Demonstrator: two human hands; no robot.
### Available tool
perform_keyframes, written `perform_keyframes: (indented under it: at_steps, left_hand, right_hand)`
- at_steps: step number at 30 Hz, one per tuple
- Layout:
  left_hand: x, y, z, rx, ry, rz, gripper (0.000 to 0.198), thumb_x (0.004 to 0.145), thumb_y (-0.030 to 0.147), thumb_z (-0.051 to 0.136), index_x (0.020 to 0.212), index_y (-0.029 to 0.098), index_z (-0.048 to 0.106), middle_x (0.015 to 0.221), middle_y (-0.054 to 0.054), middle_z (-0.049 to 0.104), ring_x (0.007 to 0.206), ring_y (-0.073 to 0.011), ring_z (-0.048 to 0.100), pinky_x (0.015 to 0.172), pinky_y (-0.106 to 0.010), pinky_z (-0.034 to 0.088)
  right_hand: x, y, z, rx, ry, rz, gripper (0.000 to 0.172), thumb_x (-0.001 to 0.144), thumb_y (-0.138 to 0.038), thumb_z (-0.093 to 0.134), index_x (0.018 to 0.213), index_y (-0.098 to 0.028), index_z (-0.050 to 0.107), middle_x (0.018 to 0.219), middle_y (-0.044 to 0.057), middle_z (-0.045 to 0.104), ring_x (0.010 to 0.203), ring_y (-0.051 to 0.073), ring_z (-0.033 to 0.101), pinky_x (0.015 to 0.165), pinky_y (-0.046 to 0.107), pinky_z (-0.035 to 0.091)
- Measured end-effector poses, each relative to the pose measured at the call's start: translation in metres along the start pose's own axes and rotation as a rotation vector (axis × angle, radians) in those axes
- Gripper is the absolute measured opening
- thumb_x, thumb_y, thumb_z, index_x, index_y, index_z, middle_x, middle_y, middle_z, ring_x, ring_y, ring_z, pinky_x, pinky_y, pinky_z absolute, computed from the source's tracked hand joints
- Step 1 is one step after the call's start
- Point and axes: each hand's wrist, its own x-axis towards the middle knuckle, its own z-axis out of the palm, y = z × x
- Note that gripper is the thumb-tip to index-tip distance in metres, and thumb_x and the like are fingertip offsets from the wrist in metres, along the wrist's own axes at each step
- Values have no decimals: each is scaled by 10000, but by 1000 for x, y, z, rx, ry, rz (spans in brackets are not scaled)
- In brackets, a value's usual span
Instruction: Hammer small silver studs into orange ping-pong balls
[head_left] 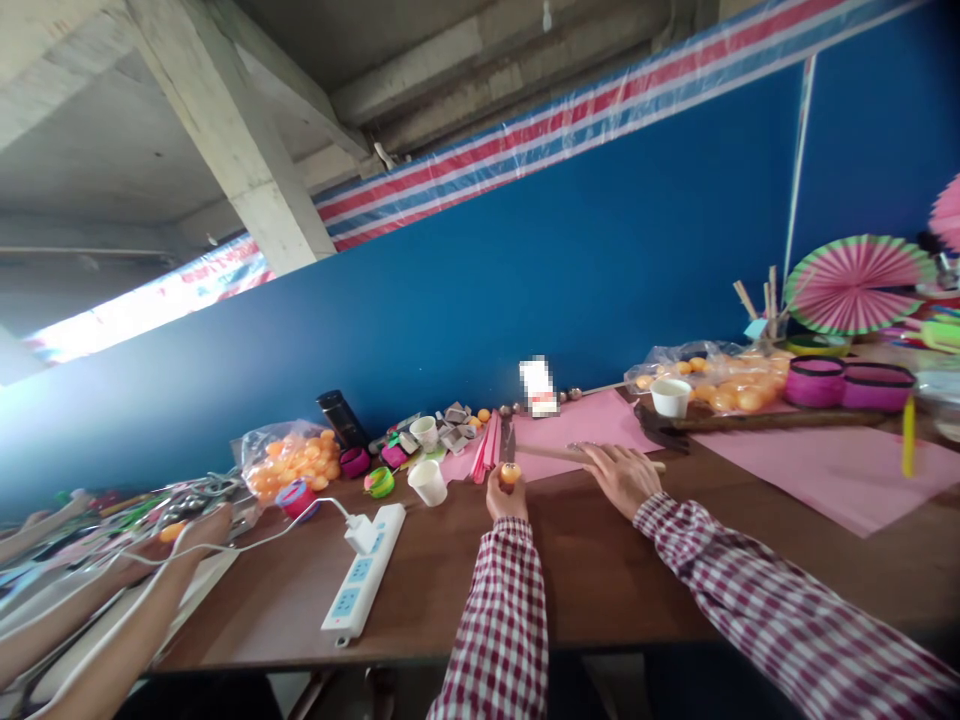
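Note:
My left hand (506,492) is closed around a small orange ball (510,473), held just above the brown table (600,570). My right hand (619,472) lies flat with fingers stretched out, resting on a thin wooden stick (547,453) at the edge of a pink paper sheet (577,420). Both arms wear red-and-white checked sleeves. A folded stack of pink paper (487,450) and a pair of scissors (508,438) lie just beyond my left hand.
A white power strip (364,580) lies left of my arms, near two white paper cups (429,482). Bags of orange balls (292,462) sit left and right. Another person's arms (112,600) reach in at far left. Pink fans (859,285) and round pink boxes (847,383) stand at right.

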Motion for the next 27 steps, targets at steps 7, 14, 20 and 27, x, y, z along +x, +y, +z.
perform_keyframes:
  at_steps: [7,14,20,27]
  left_hand:
    - [1,1,0,-7,7,-6,414,515,45,673,911,137,595,798,-55,622,671,-142,608,662,-272,497]
    - [2,-3,-1,40,-15,16,409,530,121,677,929,141,587,809,-49,619,675,-139,601,647,-270,500]
    - [2,-3,-1,48,-15,10,405,547,184,678,938,117,593,776,-57,630,641,-136,600,586,-237,506]
    - [2,-5,1,21,-30,-18,407,567,190,669,959,117,587,787,-68,631,640,-148,606,535,-241,517]
  right_hand:
    - [0,2,4,-15,-42,-27,314,842,-317,379,1139,-266,469,956,35,599,821,164,518,717,289,303]
    - [-1,2,5,-20,-13,-35,315,838,-322,387,1130,-253,487,936,49,602,792,156,521,706,287,302]
    - [-1,1,5,-9,-4,-18,313,846,-319,368,1124,-252,493,921,51,607,787,151,522,701,281,306]
    - [-1,2,5,-8,-14,-3,310,847,-326,362,1118,-250,494,927,54,609,789,159,523,699,285,308]
